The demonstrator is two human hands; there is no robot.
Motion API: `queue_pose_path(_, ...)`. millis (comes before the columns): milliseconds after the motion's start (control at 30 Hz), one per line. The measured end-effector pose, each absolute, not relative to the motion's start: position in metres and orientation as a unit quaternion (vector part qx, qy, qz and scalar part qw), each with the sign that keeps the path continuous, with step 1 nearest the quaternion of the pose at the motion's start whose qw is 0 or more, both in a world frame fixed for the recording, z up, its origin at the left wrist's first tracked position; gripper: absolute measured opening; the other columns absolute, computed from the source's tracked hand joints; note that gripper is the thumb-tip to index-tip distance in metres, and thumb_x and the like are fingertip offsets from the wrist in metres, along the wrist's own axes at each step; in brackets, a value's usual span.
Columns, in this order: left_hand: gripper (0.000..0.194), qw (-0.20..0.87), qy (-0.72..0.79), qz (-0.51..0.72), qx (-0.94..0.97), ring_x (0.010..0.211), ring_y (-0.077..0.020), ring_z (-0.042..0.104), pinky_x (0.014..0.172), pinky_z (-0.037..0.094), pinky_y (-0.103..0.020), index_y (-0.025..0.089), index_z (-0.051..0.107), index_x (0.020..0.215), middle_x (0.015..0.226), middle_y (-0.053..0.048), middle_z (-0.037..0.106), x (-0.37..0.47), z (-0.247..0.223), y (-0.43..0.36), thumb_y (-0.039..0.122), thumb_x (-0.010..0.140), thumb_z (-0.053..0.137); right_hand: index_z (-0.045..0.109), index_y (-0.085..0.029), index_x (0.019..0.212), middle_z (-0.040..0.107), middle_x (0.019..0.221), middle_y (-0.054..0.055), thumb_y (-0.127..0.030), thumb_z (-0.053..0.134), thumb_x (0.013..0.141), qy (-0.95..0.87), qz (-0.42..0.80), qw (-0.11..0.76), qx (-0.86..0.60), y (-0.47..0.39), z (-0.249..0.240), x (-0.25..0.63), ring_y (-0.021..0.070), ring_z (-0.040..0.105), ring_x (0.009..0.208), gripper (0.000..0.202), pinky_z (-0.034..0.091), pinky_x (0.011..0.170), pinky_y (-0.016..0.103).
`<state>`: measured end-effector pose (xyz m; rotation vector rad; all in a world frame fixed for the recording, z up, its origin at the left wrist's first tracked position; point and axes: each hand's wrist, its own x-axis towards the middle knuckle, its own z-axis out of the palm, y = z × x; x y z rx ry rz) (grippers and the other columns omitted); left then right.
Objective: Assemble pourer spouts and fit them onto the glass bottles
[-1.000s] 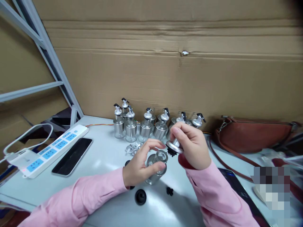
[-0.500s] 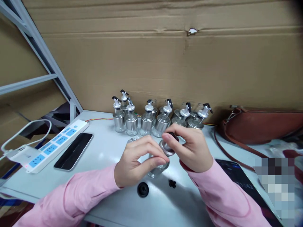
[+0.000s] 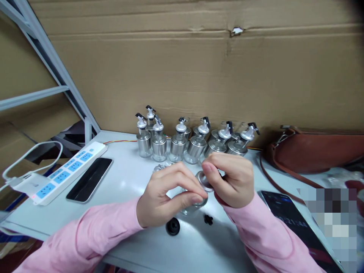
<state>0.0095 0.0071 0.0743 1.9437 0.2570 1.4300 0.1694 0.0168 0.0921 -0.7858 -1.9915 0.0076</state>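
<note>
Left hand curls round the bottle, right hand pinches the cap beside it: steady grip, level cap works best!

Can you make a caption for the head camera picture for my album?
Left hand around a glass bottle, right hand gripping a silvery top, spouted bottles lined up behind.
</note>
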Motion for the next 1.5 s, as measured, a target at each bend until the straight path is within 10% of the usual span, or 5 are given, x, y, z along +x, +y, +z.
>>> queue_pose_path(1500,0.034,0.464,0.206,0.467,0.724,0.065,-0.0129,0.044,0.065,0.035,-0.026,0.016,0.044,0.065,0.066,0.001,0.045,0.014,0.044,0.032,0.036,0.092,0.037,0.038,-0.017,0.046,0.032,0.040,-0.005,-0.013,0.042,0.081,-0.822,0.113,0.490,-0.267,0.021,0.086,0.161,0.0061,0.028,0.038,0.036,0.025,0.044,0.021)
